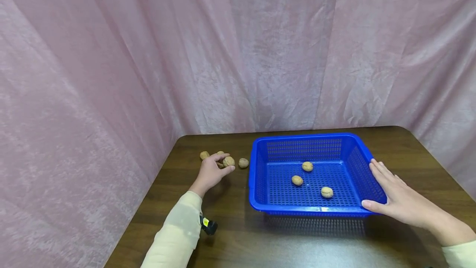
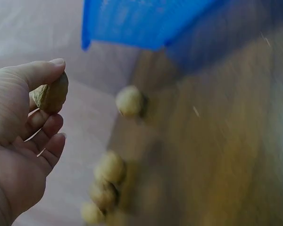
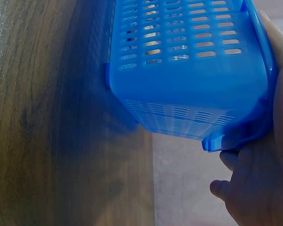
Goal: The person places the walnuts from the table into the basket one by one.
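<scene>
My left hand [image 1: 213, 173] pinches a walnut [image 2: 54, 93] between thumb and fingers, lifted off the table left of the blue basket [image 1: 288, 209]. Under and behind this hand lies a cluster of walnuts [image 2: 109, 168], partly hidden in the head view. A single walnut [image 1: 243, 163] sits between the hand and the basket. Inside the basket are three walnuts: one toward the back [image 1: 307, 166], one in the middle [image 1: 297, 180] and one near the front [image 1: 327, 192]. My right hand [image 1: 403, 199] rests on the basket's right rim, fingers extended along it and thumb at the front corner.
The dark wooden table [image 1: 230, 235] carries everything, its back edge close to a pink curtain [image 1: 282, 53]. Below the left sleeve shows a black device with a yellow label [image 1: 208, 225]. The basket's perforated walls rise around the walnuts.
</scene>
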Motion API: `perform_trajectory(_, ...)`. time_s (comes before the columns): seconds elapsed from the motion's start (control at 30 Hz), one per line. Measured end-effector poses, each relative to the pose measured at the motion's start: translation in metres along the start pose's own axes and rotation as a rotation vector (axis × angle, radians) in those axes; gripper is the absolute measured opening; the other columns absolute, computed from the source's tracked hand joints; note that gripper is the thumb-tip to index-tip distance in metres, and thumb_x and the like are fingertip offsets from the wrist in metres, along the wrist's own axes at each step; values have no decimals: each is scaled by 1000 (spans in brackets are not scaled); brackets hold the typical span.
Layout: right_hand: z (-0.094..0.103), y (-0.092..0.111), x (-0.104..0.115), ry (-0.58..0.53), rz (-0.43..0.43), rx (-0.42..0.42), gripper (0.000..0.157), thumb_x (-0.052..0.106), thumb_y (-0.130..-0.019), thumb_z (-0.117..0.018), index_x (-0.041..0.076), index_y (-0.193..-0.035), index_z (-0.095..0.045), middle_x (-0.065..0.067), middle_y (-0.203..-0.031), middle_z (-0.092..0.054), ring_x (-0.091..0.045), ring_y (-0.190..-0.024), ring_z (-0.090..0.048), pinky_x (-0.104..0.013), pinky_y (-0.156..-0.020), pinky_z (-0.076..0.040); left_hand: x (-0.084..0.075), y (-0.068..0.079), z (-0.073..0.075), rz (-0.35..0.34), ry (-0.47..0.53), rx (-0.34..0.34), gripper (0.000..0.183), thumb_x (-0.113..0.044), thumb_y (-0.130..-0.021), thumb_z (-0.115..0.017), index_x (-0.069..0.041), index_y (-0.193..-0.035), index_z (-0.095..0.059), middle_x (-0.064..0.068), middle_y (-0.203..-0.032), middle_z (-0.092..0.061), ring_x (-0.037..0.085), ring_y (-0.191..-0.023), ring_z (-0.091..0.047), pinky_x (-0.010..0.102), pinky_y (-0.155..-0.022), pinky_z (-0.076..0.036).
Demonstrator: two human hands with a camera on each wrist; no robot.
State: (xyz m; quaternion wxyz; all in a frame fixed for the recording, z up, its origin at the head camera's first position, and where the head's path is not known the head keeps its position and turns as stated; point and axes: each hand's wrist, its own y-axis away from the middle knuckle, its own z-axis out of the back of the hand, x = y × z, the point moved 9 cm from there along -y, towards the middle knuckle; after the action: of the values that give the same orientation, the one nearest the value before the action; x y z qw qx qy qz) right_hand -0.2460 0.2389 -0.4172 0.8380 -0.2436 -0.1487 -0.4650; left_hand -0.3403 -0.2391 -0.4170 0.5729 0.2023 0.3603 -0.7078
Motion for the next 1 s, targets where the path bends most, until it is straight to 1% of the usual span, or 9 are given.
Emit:
perform_trajectory(0.13,-1,2,-2,5,-2,-2,100,34,-84,-73,-5,-151,-9,-22,-158,-6,-21,-146,9,-39,-114,11,-33,-7,-5,-69,9,33,43,-27,-79,-81,-12,-117,-69,1,-108,-66,19,-90,-62,39,-77,-52)
perform_trajectory(0.23,-1,2,-2,6,-1,-3,99,33,-85,-72,-4,-152,-9,-21,-158,-6,-21,-146,9,-36,-114,11,-59,-11,-11,-105,16,67,44,-27,-79,-81,-13,-119,-68,-2,-106,-65,22,-87,-63,35,-73,-52)
perform_trajectory(0.3,0,2,-3,8,4,-7,99,33,-85,-72,-4,-152,-9,-21,-158,-6,-21,-146,9,-32,-113,12,-75,-14,-16,-124,9,86,44,-29,-79,-80,-15,-119,-68,-5,-106,-65,19,-86,-62,32,-72,-52)
perform_trajectory(0.43,1,2,-3,15,17,-14,100,33,-84,-73,-5,-151,-10,-22,-158,-7,-19,-146,9,-21,-110,11,-106,-21,-29,-174,13,123,44,-29,-80,-80,-17,-120,-68,-7,-108,-65,13,-85,-60,33,-74,-52)
perform_trajectory(0.57,1,3,-3,19,20,-17,100,32,-84,-73,-5,-151,-10,-23,-158,-7,-19,-145,9,-16,-107,11,-132,-31,-46,-219,13,155,44,-30,-80,-79,-17,-121,-68,-6,-110,-65,17,-88,-61,29,-75,-50)
perform_trajectory(0.7,-1,3,-4,10,15,-14,100,32,-84,-73,-4,-152,-9,-23,-158,-7,-20,-146,9,-18,-108,11,-149,-41,-64,-228,27,179,45,-29,-80,-80,-15,-120,-68,-5,-107,-66,22,-90,-62,24,-72,-49)
perform_trajectory(0.77,-2,4,-4,6,12,-12,100,32,-84,-73,-4,-152,-8,-23,-158,-6,-20,-146,9,-20,-109,12,-155,-46,-74,-226,42,191,44,-29,-80,-80,-14,-120,-68,-6,-102,-66,20,-87,-62,23,-70,-49)
perform_trajectory(0.9,-2,3,-4,10,16,-14,100,32,-84,-73,-4,-152,-8,-22,-158,-6,-19,-145,10,-21,-110,11,-163,-56,-95,-212,65,217,43,-29,-80,-80,-13,-119,-69,-9,-94,-64,19,-81,-61,22,-65,-49)
perform_trajectory(1.0,-2,2,-3,8,17,-9,100,32,-84,-73,-3,-152,-8,-21,-158,-6,-18,-145,10,-22,-110,12,-167,-62,-109,-182,76,249,44,-31,-81,-79,-14,-120,-68,-9,-92,-62,15,-78,-59,23,-64,-49)
